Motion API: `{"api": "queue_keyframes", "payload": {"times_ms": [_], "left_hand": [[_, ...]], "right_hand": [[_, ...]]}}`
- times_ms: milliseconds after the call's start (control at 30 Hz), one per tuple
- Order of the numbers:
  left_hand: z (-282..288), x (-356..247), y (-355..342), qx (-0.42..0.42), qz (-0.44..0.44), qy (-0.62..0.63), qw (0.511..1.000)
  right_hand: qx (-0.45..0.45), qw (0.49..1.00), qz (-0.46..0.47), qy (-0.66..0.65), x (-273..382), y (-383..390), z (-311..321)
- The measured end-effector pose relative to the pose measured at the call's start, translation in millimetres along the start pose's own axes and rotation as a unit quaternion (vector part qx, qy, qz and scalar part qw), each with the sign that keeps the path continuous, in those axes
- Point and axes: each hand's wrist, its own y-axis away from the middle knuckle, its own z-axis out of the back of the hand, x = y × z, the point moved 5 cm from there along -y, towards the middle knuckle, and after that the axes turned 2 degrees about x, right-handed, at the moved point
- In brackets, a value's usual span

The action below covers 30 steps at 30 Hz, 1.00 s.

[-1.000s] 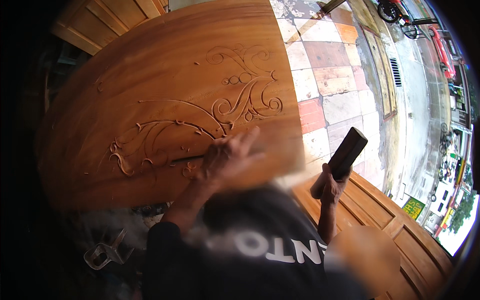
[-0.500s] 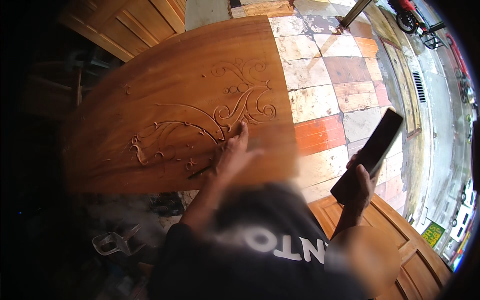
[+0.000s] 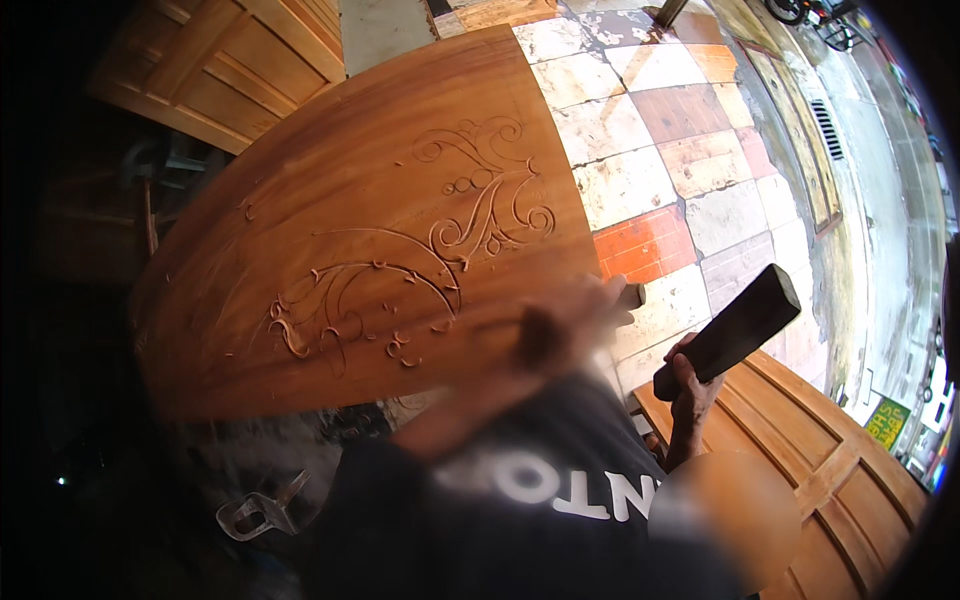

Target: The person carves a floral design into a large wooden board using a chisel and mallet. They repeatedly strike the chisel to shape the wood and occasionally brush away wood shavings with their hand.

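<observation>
Around me, a panelled wooden door (image 3: 240,65) stands beyond the far left of my work, and another panelled door (image 3: 790,425) lies near, on my right. Patchwork floor tiles (image 3: 615,195) spread to the right, with a drain grate (image 3: 826,130) past them and a motorcycle (image 3: 792,10) at the far right. Near left, in the dark, there's a pale frame-like thing (image 3: 265,513). A round, blurred orange-brown shape (image 3: 735,520) hides part of my dark shirt (image 3: 470,540) and part of the near door.

The big wooden panel (image 3: 330,180) lies in front of me and to the left, carved with scrolls (image 3: 490,230); small curls of wood (image 3: 402,350) are scattered on it. My left hand (image 3: 585,315) is over its near right side, smeared by blur; it seems closed round a dark blunt-ended piece (image 3: 632,295) that pokes out to the right, past the panel's edge. My forearm crosses the panel's near edge. My right hand (image 3: 692,378) grips the lower end of a dark wooden block (image 3: 740,330), raised and tilted to the right, well apart from the carving.
</observation>
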Motion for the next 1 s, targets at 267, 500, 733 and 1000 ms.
{"api": "queue_keyframes", "payload": {"times_ms": [267, 500, 733, 1000], "left_hand": [[-13.7, 17.6, -69.5, -0.014, -0.131, 0.049, 0.990], [-32.8, 50.8, -152.5, -0.051, -0.180, 0.022, 0.982], [-39.0, 73.1, -173.6, -0.039, -0.139, 0.012, 0.989], [-38.3, 85.4, -177.6, -0.068, -0.122, 0.038, 0.989]], "right_hand": [[-0.051, 0.998, -0.011, -0.021, -11.8, 44.6, -22.0], [-0.059, 0.996, -0.059, -0.027, -26.0, 38.8, -4.9], [-0.102, 0.993, -0.056, 0.021, -8.3, 15.3, -3.5], [-0.111, 0.994, -0.010, 0.013, 18.5, -10.3, -27.5]]}}
